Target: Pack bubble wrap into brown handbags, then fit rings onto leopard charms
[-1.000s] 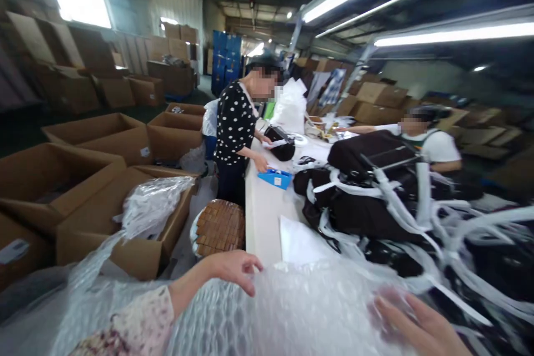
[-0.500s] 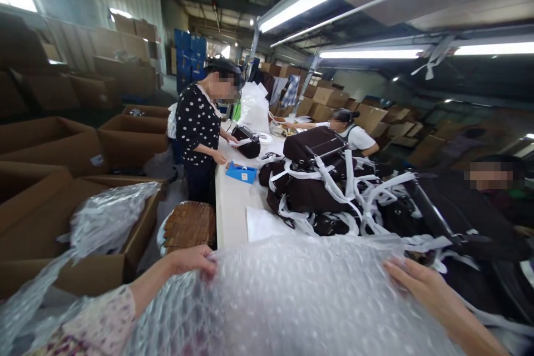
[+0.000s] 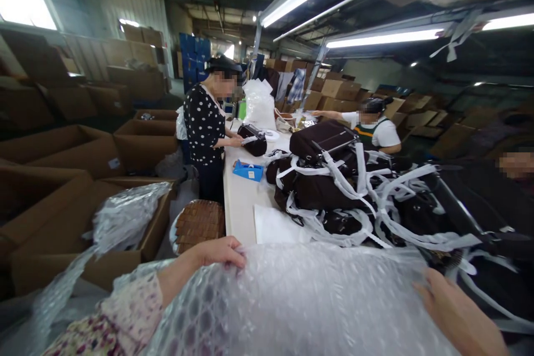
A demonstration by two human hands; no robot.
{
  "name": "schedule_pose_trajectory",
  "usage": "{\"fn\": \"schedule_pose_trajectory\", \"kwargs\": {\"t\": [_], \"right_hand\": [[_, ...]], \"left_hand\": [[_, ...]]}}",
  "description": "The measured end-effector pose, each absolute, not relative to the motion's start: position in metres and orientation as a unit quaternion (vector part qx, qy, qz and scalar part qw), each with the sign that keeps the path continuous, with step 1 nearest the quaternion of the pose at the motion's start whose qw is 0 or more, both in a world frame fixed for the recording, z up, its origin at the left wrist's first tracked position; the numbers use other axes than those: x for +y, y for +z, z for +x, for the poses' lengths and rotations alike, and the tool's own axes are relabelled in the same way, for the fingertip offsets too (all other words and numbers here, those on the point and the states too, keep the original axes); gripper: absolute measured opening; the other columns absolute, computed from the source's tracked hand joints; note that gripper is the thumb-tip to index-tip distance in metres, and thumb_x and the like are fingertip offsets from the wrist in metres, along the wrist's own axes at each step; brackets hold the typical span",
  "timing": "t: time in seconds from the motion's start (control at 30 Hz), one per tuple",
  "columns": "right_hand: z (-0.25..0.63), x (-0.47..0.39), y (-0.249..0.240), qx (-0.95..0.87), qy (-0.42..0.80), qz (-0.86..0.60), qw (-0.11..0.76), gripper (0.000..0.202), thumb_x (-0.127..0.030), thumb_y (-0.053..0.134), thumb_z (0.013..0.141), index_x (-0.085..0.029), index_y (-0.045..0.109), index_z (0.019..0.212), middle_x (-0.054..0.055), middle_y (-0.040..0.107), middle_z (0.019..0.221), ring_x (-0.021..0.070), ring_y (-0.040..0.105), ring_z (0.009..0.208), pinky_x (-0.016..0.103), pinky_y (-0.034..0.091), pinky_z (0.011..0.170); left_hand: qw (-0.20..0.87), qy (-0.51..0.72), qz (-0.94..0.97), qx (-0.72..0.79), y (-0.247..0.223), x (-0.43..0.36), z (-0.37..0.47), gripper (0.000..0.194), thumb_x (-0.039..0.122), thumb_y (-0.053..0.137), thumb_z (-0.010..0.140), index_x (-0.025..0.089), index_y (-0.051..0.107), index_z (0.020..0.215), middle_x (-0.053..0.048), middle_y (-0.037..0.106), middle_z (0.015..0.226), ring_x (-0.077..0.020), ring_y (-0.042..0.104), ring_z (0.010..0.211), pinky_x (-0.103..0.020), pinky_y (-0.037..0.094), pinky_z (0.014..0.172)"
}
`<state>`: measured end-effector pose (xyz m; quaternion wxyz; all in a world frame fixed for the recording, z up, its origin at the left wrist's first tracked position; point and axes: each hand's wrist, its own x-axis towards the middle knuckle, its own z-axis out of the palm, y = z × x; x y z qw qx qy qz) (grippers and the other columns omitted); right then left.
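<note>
Spread out in front of me is a wide sheet of clear bubble wrap point(image 3: 325, 295). My left hand point(image 3: 223, 253) pinches its far left corner between thumb and fingers. At the far right corner my right hand point(image 3: 454, 308) grips the sheet, its fingertips partly hidden by the plastic. Beyond the sheet's far edge lie a white paper sheet point(image 3: 277, 226) and a heap of dark brown bags point(image 3: 325, 192), their straps wrapped in white material.
A blue tape dispenser point(image 3: 248, 171) stands on the white table point(image 3: 237, 208). Across it, a co-worker in a polka-dot top point(image 3: 204, 122) handles a dark bag point(image 3: 253, 141). Open cardboard boxes point(image 3: 154, 228) and a woven brown stool top point(image 3: 200, 225) are at left. Another person point(image 3: 381, 130) works behind the heap.
Both my hands have shifted right in view, still holding the bubble wrap; the right one has turned. The view has swung slightly left. The polka-dot co-worker's hands are now together at the bag.
</note>
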<state>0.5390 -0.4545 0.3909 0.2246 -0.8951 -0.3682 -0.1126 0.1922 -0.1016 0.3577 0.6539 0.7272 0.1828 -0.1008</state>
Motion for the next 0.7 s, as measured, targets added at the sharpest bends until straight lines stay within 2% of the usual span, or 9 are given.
{"fn": "schedule_pose_trajectory", "kwargs": {"t": [0.07, 0.13, 0.2, 0.23, 0.3, 0.37, 0.5, 0.6, 0.7], "right_hand": [[0.505, -0.425, 0.407, -0.452, -0.158, -0.860, 0.177, 0.047, -0.049, 0.047, 0.086, -0.014, 0.062, 0.114, 0.027, 0.063, 0.122, 0.0466, 0.060, 0.113, 0.061, 0.048, 0.094], [0.455, -0.385, 0.424, -0.565, -0.128, -0.797, 0.173, 0.059, -0.048, 0.050, 0.089, -0.011, 0.050, 0.134, 0.023, 0.056, 0.138, 0.0393, 0.047, 0.133, 0.057, 0.036, 0.111], [0.406, -0.345, 0.436, -0.653, -0.020, -0.747, 0.125, 0.071, -0.050, 0.062, 0.083, -0.012, 0.045, 0.141, 0.019, 0.055, 0.143, 0.0374, 0.039, 0.140, 0.058, 0.023, 0.118], [0.387, -0.330, 0.439, -0.667, 0.042, -0.739, 0.088, 0.067, -0.048, 0.068, 0.080, -0.012, 0.052, 0.134, 0.019, 0.063, 0.133, 0.0370, 0.049, 0.132, 0.057, 0.025, 0.117], [0.369, -0.313, 0.439, -0.662, 0.111, -0.740, 0.039, 0.021, -0.034, 0.062, 0.087, -0.018, 0.070, 0.097, 0.010, 0.077, 0.094, 0.0302, 0.070, 0.097, 0.049, 0.044, 0.103], [0.377, -0.314, 0.432, -0.656, 0.126, -0.744, 0.022, 0.024, -0.025, 0.053, 0.091, -0.021, 0.065, 0.070, 0.004, 0.073, 0.068, 0.0245, 0.070, 0.072, 0.042, 0.051, 0.089], [0.436, -0.338, 0.410, -0.627, 0.098, -0.773, 0.029, 0.031, -0.032, 0.048, 0.092, -0.024, 0.056, 0.064, 0.004, 0.069, 0.066, 0.0272, 0.068, 0.072, 0.039, 0.049, 0.075], [0.467, -0.348, 0.399, -0.601, 0.131, -0.788, 0.023, 0.036, -0.037, 0.042, 0.094, -0.023, 0.057, 0.065, 0.007, 0.070, 0.069, 0.0282, 0.067, 0.072, 0.038, 0.047, 0.066], [0.461, -0.343, 0.400, -0.596, 0.148, -0.789, 0.018, 0.022, -0.034, 0.051, 0.088, -0.023, 0.070, 0.082, 0.010, 0.077, 0.089, 0.0322, 0.071, 0.088, 0.045, 0.050, 0.080]], "left_hand": [[0.652, -0.109, 0.733, 0.161, 0.367, -0.117, 0.210, 0.020, 0.036, 0.067, 0.060, 0.016, 0.066, 0.060, 0.004, 0.055, 0.052, -0.0087, 0.041, 0.048, -0.021, 0.030, 0.046], [0.649, -0.121, 0.740, 0.130, 0.377, -0.133, 0.230, 0.018, 0.034, 0.068, 0.063, 0.016, 0.068, 0.065, 0.005, 0.058, 0.056, -0.0085, 0.043, 0.050, -0.020, 0.031, 0.048], [0.641, -0.139, 0.748, 0.096, 0.386, -0.143, 0.246, 0.017, 0.033, 0.070, 0.066, 0.017, 0.071, 0.071, 0.004, 0.062, 0.062, -0.0090, 0.048, 0.055, -0.020, 0.036, 0.053], [0.635, -0.151, 0.753, 0.083, 0.388, -0.145, 0.251, 0.018, 0.034, 0.071, 0.067, 0.018, 0.072, 0.074, 0.004, 0.064, 0.064, -0.0097, 0.050, 0.057, -0.020, 0.038, 0.055], [0.615, -0.177, 0.765, 0.073, 0.388, -0.135, 0.253, 0.019, 0.036, 0.075, 0.068, 0.018, 0.073, 0.075, 0.004, 0.066, 0.066, -0.0118, 0.055, 0.061, -0.022, 0.042, 0.060], [0.592, -0.205, 0.775, 0.084, 0.383, -0.113, 0.242, 0.022, 0.039, 0.078, 0.067, 0.018, 0.074, 0.071, 0.002, 0.068, 0.064, -0.0143, 0.057, 0.061, -0.024, 0.044, 0.061], [0.569, -0.224, 0.780, 0.131, 0.365, -0.063, 0.196, 0.027, 0.039, 0.085, 0.054, 0.017, 0.072, 0.063, 0.001, 0.067, 0.060, -0.0170, 0.058, 0.056, -0.027, 0.046, 0.058], [0.578, -0.178, 0.780, 0.160, 0.354, -0.052, 0.168, 0.028, 0.042, 0.080, 0.059, 0.017, 0.068, 0.062, 0.002, 0.064, 0.058, -0.0159, 0.058, 0.058, -0.027, 0.048, 0.062], [0.582, -0.120, 0.785, 0.175, 0.350, -0.062, 0.160, 0.024, 0.041, 0.069, 0.069, 0.017, 0.065, 0.065, 0.003, 0.061, 0.059, -0.0142, 0.057, 0.060, -0.024, 0.047, 0.063]]}}
